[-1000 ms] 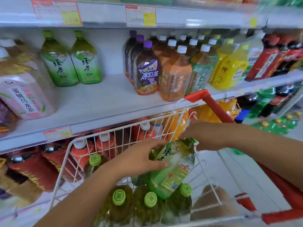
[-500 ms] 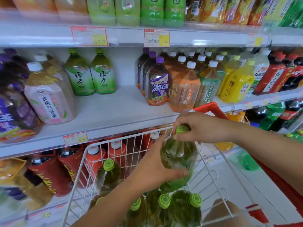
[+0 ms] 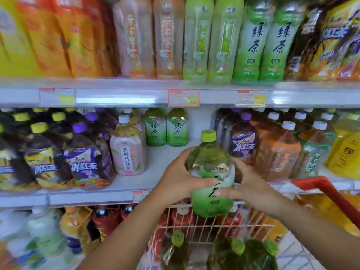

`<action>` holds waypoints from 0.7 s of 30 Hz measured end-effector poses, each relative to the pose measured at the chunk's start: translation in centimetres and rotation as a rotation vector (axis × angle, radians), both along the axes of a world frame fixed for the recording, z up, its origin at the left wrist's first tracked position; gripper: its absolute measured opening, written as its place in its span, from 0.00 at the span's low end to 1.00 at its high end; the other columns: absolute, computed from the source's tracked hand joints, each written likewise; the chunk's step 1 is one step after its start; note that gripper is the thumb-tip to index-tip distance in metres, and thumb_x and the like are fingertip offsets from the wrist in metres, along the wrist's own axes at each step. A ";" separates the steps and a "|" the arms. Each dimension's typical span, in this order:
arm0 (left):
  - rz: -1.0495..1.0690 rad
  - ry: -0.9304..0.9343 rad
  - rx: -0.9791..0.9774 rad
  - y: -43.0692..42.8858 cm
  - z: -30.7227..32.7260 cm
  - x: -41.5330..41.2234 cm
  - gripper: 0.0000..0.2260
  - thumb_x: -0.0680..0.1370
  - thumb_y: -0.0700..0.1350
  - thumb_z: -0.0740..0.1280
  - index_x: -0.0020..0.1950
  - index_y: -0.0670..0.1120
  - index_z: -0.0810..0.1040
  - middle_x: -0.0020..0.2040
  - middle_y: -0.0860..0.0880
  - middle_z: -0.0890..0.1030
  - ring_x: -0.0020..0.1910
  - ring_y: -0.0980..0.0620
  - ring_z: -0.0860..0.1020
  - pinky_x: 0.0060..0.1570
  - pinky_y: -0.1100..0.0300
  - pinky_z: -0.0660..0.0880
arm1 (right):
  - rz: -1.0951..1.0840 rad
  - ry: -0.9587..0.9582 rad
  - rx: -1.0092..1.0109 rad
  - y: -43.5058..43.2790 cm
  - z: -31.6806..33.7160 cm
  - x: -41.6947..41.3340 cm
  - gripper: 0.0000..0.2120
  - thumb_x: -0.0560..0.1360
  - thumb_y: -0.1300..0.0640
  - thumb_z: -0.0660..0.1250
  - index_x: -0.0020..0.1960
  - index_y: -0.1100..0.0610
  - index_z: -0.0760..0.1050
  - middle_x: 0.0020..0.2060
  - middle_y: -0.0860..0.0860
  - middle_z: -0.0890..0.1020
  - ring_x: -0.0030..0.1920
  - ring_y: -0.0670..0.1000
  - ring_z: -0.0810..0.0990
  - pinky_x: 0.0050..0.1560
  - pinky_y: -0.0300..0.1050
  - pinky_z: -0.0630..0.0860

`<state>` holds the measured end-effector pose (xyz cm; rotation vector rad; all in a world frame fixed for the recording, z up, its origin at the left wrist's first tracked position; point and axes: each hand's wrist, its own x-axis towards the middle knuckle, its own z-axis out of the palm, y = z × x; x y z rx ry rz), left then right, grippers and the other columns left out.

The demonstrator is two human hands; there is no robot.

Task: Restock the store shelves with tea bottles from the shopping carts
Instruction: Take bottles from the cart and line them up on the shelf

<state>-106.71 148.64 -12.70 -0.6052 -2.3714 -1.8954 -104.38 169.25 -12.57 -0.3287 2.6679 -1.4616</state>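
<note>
Item: green tea bottle (image 3: 211, 172), upright, cap up. It sits above the front rim of the shopping cart (image 3: 214, 227) and just before the front edge of the middle shelf (image 3: 136, 184). It is not yet on the shelf.

Grip: the left hand (image 3: 179, 180) wraps the bottle's shoulder and label from its left side. The right hand (image 3: 251, 190) curls round the label from the right. Both grasp the one bottle.

Target (judgement): the bare stretch of shelf between the pink-label bottle (image 3: 127, 151) and the purple-label bottle (image 3: 243, 141). Two same-label bottles (image 3: 166, 127) stand at the back edge of that gap; the lane in front of them is unfilled.

Left to do: at least three green-capped bottles (image 3: 236, 246) stand low in the cart. The cart's lower part is out of view, so the full count cannot be told.

Progress (estimate): early to middle. The lane looks to have room for several more.
</note>
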 end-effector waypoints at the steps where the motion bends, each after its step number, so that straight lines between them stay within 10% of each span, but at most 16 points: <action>1: 0.011 0.018 -0.008 -0.5 0.4 -0.9 0.29 0.64 0.41 0.82 0.59 0.59 0.75 0.53 0.61 0.83 0.53 0.66 0.80 0.51 0.72 0.74 | -0.047 0.038 -0.079 -0.6 -0.4 -1.3 0.53 0.48 0.36 0.82 0.70 0.40 0.64 0.62 0.39 0.77 0.62 0.43 0.76 0.65 0.51 0.73; 7: 0.238 0.077 -0.281 -6.4 -2.3 -5.0 0.38 0.65 0.61 0.75 0.73 0.53 0.69 0.66 0.56 0.75 0.65 0.58 0.73 0.65 0.58 0.70 | -0.190 0.164 -0.314 -3.8 -1.6 -8.8 0.54 0.50 0.44 0.83 0.72 0.51 0.66 0.58 0.47 0.81 0.60 0.48 0.79 0.63 0.54 0.75; 12: 0.453 0.299 -0.730 -14.2 -8.9 -6.0 0.28 0.67 0.70 0.63 0.57 0.54 0.83 0.56 0.55 0.82 0.55 0.52 0.79 0.57 0.53 0.76 | -0.261 0.157 -0.387 -4.0 -4.1 -14.6 0.47 0.55 0.48 0.83 0.70 0.51 0.68 0.60 0.51 0.80 0.61 0.53 0.78 0.63 0.58 0.74; 16: 0.488 0.430 -0.786 -14.9 -11.0 -6.7 0.14 0.71 0.66 0.63 0.43 0.61 0.83 0.42 0.62 0.79 0.44 0.54 0.77 0.43 0.53 0.72 | -0.280 0.150 -0.475 -3.8 -6.0 -18.0 0.32 0.67 0.66 0.76 0.68 0.52 0.70 0.57 0.53 0.81 0.57 0.52 0.80 0.52 0.46 0.81; 21: 0.471 0.432 -0.737 -15.1 -11.6 -7.3 0.15 0.71 0.68 0.63 0.39 0.60 0.82 0.37 0.62 0.78 0.39 0.59 0.75 0.42 0.52 0.72 | -0.369 0.170 -0.394 -4.4 -6.2 -21.5 0.37 0.68 0.59 0.77 0.72 0.45 0.64 0.60 0.49 0.80 0.58 0.50 0.79 0.50 0.43 0.81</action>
